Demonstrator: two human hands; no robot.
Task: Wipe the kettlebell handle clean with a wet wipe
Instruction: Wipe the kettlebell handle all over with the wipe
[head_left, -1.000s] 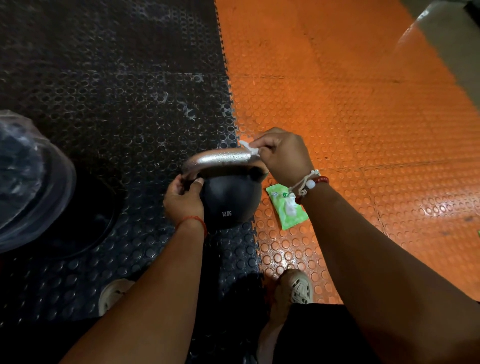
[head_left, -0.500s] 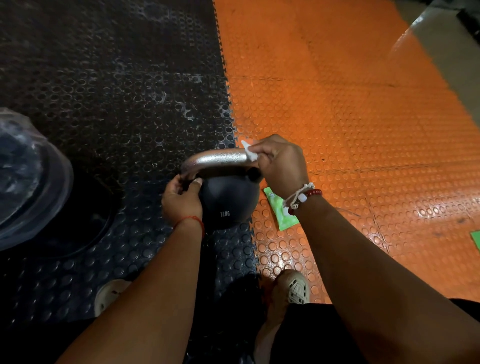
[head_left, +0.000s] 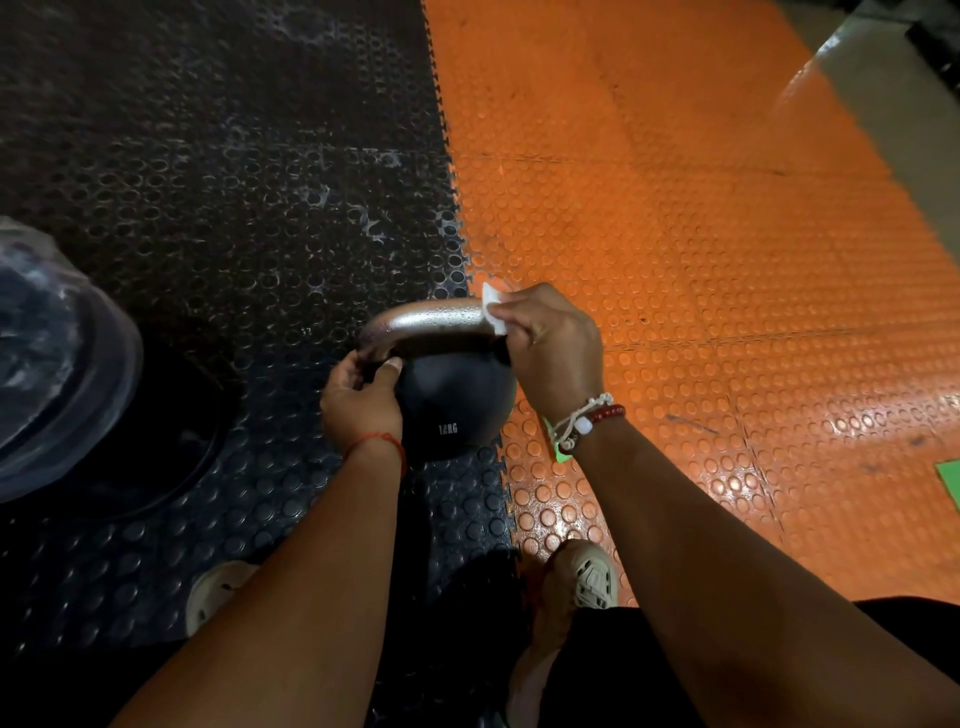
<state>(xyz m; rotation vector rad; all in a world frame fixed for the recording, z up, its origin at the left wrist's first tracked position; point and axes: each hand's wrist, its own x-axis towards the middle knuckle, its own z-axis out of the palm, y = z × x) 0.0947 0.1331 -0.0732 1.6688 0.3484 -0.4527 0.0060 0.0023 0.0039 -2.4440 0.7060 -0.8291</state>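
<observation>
A black 12 kg kettlebell (head_left: 452, 405) stands on the seam between the black and orange floor mats. Its silver handle (head_left: 431, 319) arches over the top and looks wet with droplets. My left hand (head_left: 361, 402) grips the left leg of the handle where it meets the ball. My right hand (head_left: 550, 348) is closed around the right end of the handle with a white wet wipe (head_left: 492, 306) pressed against the metal. Only a corner of the wipe shows above my fingers.
A green wipe pack (head_left: 558, 452) lies on the orange mat (head_left: 701, 260), mostly hidden under my right wrist. A plastic-wrapped dark round object (head_left: 57, 364) sits at the left on the black mat (head_left: 234, 182). My two shoes (head_left: 587, 577) are below the kettlebell. A green scrap (head_left: 950, 483) lies at the right edge.
My right hand with the wipe has stayed at the right end of the handle, shifting only slightly. The view has drifted, hiding more of the green pack under my wrist.
</observation>
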